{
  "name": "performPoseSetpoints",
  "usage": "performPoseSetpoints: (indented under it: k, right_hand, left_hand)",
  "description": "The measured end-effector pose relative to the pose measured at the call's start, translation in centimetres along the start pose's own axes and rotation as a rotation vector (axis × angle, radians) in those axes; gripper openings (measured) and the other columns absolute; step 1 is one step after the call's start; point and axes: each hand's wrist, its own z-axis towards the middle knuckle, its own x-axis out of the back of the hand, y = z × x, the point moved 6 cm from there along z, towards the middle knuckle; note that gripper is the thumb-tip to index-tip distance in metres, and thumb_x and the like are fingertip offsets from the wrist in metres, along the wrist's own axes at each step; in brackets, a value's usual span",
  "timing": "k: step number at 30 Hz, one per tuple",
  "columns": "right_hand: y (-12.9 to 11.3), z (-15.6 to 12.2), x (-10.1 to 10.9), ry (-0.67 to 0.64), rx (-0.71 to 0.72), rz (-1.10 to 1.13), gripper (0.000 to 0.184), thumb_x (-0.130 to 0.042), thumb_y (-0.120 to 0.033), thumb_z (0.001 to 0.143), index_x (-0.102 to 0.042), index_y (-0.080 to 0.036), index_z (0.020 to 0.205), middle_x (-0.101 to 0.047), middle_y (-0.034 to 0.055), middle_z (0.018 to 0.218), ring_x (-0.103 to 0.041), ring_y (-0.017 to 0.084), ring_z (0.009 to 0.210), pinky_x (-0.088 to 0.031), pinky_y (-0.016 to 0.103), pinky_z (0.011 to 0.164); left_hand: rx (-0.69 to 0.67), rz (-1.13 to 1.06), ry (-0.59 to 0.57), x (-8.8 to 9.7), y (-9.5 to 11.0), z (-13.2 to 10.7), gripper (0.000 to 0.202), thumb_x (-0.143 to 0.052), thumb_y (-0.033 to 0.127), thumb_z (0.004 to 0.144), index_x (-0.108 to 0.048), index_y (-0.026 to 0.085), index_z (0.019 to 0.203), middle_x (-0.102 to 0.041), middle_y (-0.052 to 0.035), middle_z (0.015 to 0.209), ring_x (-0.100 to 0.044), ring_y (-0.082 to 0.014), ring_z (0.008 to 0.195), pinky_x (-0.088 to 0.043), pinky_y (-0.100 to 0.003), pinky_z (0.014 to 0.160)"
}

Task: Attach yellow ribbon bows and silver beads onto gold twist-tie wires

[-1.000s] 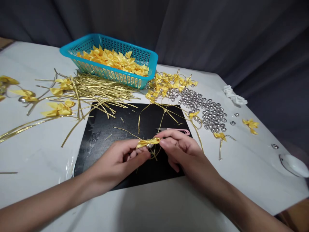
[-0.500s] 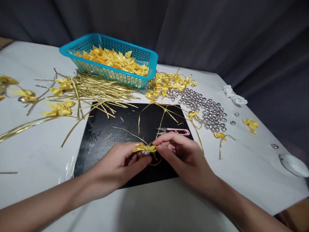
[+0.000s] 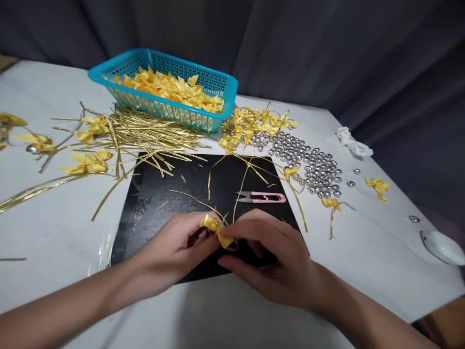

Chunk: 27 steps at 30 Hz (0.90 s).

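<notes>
My left hand (image 3: 187, 242) is closed on a yellow ribbon bow (image 3: 225, 241), pinching it between thumb and fingers above the black board (image 3: 174, 194). Gold cord ends (image 3: 198, 199) stick out from behind the bow. My right hand (image 3: 272, 247) touches the bow's right side with its index fingertip, while its thumb is held apart lower down. The silver piece under the bow is hidden now. On the board, just beyond my right hand, lies a pair of pink-handled thread snips (image 3: 269, 197).
A blue basket (image 3: 163, 104) of yellow bows stands at the back, with gold cords (image 3: 152, 133) in front. Silver heart-shaped beads (image 3: 319, 169) and corded bows (image 3: 250, 121) lie right of it. A white computer mouse (image 3: 441, 247) sits near the right edge of the white table (image 3: 381, 281).
My right hand has opened its thumb away from its index finger and pushed the bow, whose right loop now tips down toward me. My left hand keeps its hold.
</notes>
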Motion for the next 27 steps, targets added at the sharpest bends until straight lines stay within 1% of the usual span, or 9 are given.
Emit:
performPoseSetpoints:
  k: [3,5,8,11,14,19,21,24,27]
  right_hand:
    - [0.1,-0.1,0.2,0.045,-0.026,-0.028,0.015,-0.059,-0.008,0.081,-0.058,-0.015,0.094,-0.057,0.0031,0.087,-0.052,0.005,0.068,-0.043,0.014,0.057]
    - [0.4,0.0,0.8,0.128,-0.1,0.003,0.01,-0.056,-0.008,0.082,-0.059,-0.015,0.087,-0.056,0.0027,0.082,-0.051,0.006,0.065,-0.044,0.015,0.056]
    - [1.7,0.1,1.5,0.239,-0.356,0.184,0.005,-0.055,-0.016,0.083,-0.057,-0.016,0.079,-0.055,0.0003,0.072,-0.044,0.004,0.05,-0.038,0.016,0.044]
    - [3.4,-0.3,1.1,0.222,-0.678,0.412,0.013,-0.054,-0.028,0.084,-0.053,-0.017,0.077,-0.044,-0.0059,0.05,-0.035,0.004,0.039,-0.026,0.014,0.034]
    - [4.3,-0.6,0.9,0.206,-0.821,0.499,0.016,-0.057,-0.032,0.081,-0.054,-0.017,0.076,-0.039,-0.0077,0.044,-0.034,0.003,0.037,-0.025,0.013,0.034]
    - [4.6,-0.6,1.4,0.225,-0.77,0.378,0.013,-0.061,-0.029,0.078,-0.058,-0.017,0.08,-0.039,-0.0071,0.048,-0.034,0.004,0.04,-0.025,0.016,0.038]
    - [4.3,-0.5,1.3,0.196,-0.714,0.362,0.012,-0.061,-0.027,0.078,-0.059,-0.016,0.08,-0.039,-0.0067,0.05,-0.032,0.004,0.041,-0.024,0.017,0.039]
    - [3.9,-0.3,0.6,0.124,-0.654,0.416,0.011,-0.06,-0.025,0.078,-0.059,-0.015,0.079,-0.036,-0.0071,0.05,-0.029,0.003,0.042,-0.021,0.017,0.038]
    - [3.9,-0.2,0.2,0.107,-0.644,0.431,0.011,-0.059,-0.025,0.079,-0.058,-0.014,0.08,-0.036,-0.0073,0.05,-0.03,0.003,0.042,-0.022,0.017,0.038]
  left_hand:
    - [-0.007,0.028,-0.004,-0.1,0.0,0.1,0.023,-0.044,0.035,0.085,-0.054,0.018,0.073,-0.048,0.0036,0.065,-0.043,-0.0117,0.06,-0.032,-0.021,0.052]
    - [-0.013,0.045,-0.01,-0.2,0.1,0.1,0.025,-0.043,0.036,0.086,-0.053,0.018,0.072,-0.046,0.0044,0.063,-0.041,-0.0109,0.059,-0.031,-0.021,0.051]
    - [-0.014,0.063,-0.019,-0.3,0.3,0.1,0.025,-0.044,0.036,0.087,-0.054,0.018,0.071,-0.046,0.0052,0.063,-0.04,-0.0096,0.057,-0.029,-0.02,0.049]
    - [0.011,0.094,-0.046,-0.6,0.2,0.1,0.023,-0.047,0.029,0.085,-0.053,0.018,0.066,-0.043,0.0067,0.056,-0.036,-0.0078,0.05,-0.025,-0.019,0.044]
    - [0.012,0.142,-0.049,-0.7,0.3,0.2,0.021,-0.049,0.024,0.081,-0.052,0.018,0.061,-0.04,0.0077,0.052,-0.032,-0.0066,0.046,-0.023,-0.018,0.041]
    - [0.001,0.207,-0.038,-0.7,0.7,0.0,0.017,-0.053,0.022,0.076,-0.054,0.018,0.06,-0.041,0.0073,0.052,-0.033,-0.0064,0.045,-0.025,-0.017,0.041]
    - [0.017,0.209,0.005,-0.5,0.9,-0.2,0.007,-0.057,0.026,0.075,-0.058,0.019,0.07,-0.043,0.0071,0.055,-0.036,-0.0071,0.047,-0.026,-0.017,0.042]
    - [0.096,0.097,0.042,-0.2,0.6,-0.4,0.028,-0.061,0.038,0.074,-0.057,0.023,0.098,-0.046,0.0066,0.061,-0.039,-0.0091,0.051,-0.028,-0.019,0.044]
    - [0.131,-0.055,0.009,-0.2,0.3,-0.3,0.03,-0.053,0.047,0.08,-0.056,0.022,0.096,-0.046,0.0052,0.064,-0.038,-0.0096,0.053,-0.028,-0.02,0.046]
